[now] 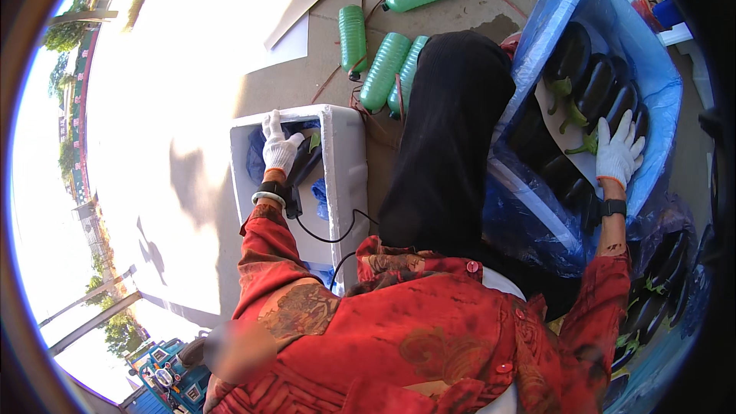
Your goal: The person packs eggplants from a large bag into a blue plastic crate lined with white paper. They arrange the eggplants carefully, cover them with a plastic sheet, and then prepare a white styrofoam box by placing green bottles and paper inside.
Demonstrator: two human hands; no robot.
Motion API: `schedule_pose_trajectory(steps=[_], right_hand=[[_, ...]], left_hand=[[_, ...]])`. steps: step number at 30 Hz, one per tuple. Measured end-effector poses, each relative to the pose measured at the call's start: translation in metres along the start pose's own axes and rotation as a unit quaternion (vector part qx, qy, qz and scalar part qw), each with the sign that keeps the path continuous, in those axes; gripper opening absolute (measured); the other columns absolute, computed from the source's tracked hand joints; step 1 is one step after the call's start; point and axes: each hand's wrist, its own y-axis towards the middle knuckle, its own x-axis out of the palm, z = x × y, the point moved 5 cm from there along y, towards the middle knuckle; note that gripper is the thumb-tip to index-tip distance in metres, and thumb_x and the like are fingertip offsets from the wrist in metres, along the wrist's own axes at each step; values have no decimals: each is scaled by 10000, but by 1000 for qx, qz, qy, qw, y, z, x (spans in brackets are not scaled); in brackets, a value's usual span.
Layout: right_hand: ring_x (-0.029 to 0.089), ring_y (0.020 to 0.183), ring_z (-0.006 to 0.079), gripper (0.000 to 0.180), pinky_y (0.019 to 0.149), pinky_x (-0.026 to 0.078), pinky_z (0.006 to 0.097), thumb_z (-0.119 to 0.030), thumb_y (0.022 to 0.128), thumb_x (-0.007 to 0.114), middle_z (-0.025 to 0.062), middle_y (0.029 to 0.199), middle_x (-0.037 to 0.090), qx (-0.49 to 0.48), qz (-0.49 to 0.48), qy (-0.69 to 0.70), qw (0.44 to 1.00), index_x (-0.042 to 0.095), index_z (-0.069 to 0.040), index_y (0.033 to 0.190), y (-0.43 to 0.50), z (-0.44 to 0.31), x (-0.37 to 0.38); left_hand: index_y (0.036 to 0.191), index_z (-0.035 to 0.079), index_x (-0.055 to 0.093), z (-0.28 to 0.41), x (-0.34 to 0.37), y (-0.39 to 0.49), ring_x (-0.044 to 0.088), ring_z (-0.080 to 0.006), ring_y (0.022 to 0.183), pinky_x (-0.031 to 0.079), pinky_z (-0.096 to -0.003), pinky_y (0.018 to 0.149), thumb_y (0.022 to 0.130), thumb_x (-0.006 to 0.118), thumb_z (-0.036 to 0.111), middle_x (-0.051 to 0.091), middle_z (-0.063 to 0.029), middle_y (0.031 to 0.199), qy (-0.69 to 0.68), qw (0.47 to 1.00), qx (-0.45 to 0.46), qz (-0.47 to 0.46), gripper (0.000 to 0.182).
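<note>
My left hand [280, 144], in a white knit glove, is at the far rim of a white foam box [348, 155], its fingers spread. Beside and partly under that wrist an eggplant [305, 162] with a green stem lies in the box, near crumpled blue plastic [319, 191]. My right hand [619, 149], gloved too, rests with fingers spread on the eggplants in a box lined with blue plastic film [655, 86]. Several dark eggplants [595, 85] lie there in rows, with a pale sheet [555, 112] between parts of them. Whether the right palm grips anything is hidden.
Several green plastic bottles [384, 72] and brown straps [368, 23] lie on the concrete floor beyond my knee [460, 80]. More eggplants [661, 276] in plastic are at the lower right. White boards [305, 3] lie at the upper left. Black cables run by the foam box.
</note>
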Motion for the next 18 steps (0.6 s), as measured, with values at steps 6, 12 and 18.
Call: schedule_pose_trajectory(steps=[6, 12, 18], right_hand=[[217, 1489, 423, 830, 1167, 165, 625, -760, 947, 314, 74, 1640, 300, -15, 7, 21, 1000, 144, -302, 1618, 4, 5, 7], [228, 1481, 430, 848, 1163, 184, 629, -772, 937, 311, 74, 1638, 301, -28, 10, 31, 999, 143, -296, 1618, 8, 11, 12], [236, 1474, 439, 858, 1167, 188, 619, -773, 932, 317, 76, 1637, 300, -44, 13, 46, 998, 144, -288, 1618, 12, 17, 14]], left_hand=[[1165, 47, 667, -52, -7, -22, 679, -365, 1023, 509, -413, 944, 823, 698, 249, 727, -167, 1074, -99, 980, -171, 14, 398], [1501, 85, 408, -114, 19, -109, 528, -413, 1302, 425, -466, 1078, 872, 600, 537, 531, -223, 1434, 49, 944, -265, -190, 797], [1516, 79, 372, -144, 29, -193, 356, -384, 1443, 360, -410, 1151, 791, 724, 394, 342, -221, 1570, 79, 934, -317, -146, 866]])
